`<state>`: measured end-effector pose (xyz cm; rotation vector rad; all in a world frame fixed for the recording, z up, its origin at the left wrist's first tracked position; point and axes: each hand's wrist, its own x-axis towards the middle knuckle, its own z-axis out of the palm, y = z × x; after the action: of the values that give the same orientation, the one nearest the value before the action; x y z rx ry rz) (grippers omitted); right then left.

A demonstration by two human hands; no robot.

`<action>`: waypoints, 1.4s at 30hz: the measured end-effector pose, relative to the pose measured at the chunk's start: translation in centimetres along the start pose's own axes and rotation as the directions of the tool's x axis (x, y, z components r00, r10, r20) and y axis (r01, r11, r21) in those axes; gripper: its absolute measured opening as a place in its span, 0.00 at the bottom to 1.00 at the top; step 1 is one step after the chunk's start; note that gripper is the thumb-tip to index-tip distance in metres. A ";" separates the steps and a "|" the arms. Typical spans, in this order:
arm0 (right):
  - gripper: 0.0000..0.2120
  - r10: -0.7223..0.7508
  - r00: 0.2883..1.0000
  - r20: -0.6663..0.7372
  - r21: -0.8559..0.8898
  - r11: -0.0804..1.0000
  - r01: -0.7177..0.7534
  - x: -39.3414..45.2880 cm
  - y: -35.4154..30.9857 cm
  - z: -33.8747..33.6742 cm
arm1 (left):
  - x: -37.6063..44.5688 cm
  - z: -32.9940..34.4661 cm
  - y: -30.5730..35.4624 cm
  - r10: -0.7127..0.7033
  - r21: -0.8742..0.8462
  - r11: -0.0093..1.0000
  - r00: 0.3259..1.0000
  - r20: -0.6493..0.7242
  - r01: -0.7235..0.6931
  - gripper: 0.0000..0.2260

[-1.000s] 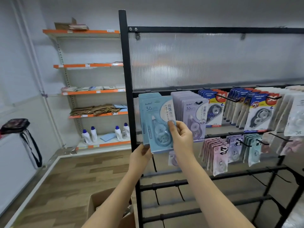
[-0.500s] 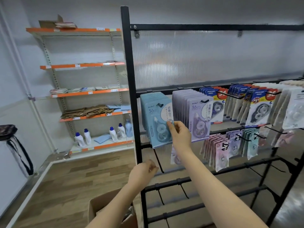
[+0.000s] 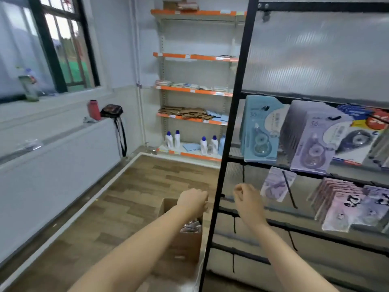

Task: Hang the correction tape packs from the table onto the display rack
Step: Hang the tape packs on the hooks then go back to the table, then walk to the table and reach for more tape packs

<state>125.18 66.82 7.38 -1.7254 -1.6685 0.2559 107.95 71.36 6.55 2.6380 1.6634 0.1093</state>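
Light blue correction tape packs (image 3: 259, 129) hang on a hook at the left end of the black display rack (image 3: 229, 131). Purple packs (image 3: 311, 142) hang just to their right. My right hand (image 3: 245, 196) is lowered in front of the rack's lower bars, fingers curled, holding nothing. My left hand (image 3: 192, 200) is level with it, left of the rack post, fingers curled and empty, above an open cardboard box (image 3: 183, 239) with packs inside.
Blue-and-red packs (image 3: 362, 131) and pink panda packs (image 3: 341, 205) hang further right. One pack (image 3: 275, 186) hangs alone on the lower row. An orange-edged shelf unit (image 3: 193, 89) with bottles stands in the back corner. A white counter (image 3: 52, 165) runs along the left under a window.
My right hand let go of the blue pack, which stays hanging, and dropped down. My left hand also went lower. The view swung to the left and downward.
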 end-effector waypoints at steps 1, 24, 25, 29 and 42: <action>0.08 -0.058 0.998 0.038 -0.097 0.993 0.061 -0.3 -0.8 0.6 | -1.3 0.0 -0.5 -0.033 0.054 0.998 0.999 0.024 0.032 0.13; 0.19 -0.774 0.099 0.625 0.191 0.275 0.943 -34.5 -49.5 25.8 | -62.1 -8.3 -24.3 -0.934 0.249 0.348 0.357 0.009 0.904 0.14; 0.19 -0.778 0.064 0.625 0.216 0.251 0.944 -37.2 -51.4 26.3 | -65.5 -8.5 -24.9 -0.948 0.256 0.312 0.318 0.018 0.915 0.14; 0.16 -0.793 -0.092 0.602 0.342 0.152 0.927 -47.8 -57.8 28.4 | -78.0 -8.6 -26.3 -0.985 0.254 0.168 0.170 0.016 0.952 0.16; 0.18 -0.656 -0.363 0.662 0.545 0.089 0.834 -65.0 -71.6 39.5 | -101.5 -2.9 -33.1 -0.972 0.180 -0.163 -0.189 0.142 0.970 0.16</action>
<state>35.53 13.59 0.57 0.2545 -3.3407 0.2746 34.38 -5.98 2.73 0.4036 2.9185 -0.2527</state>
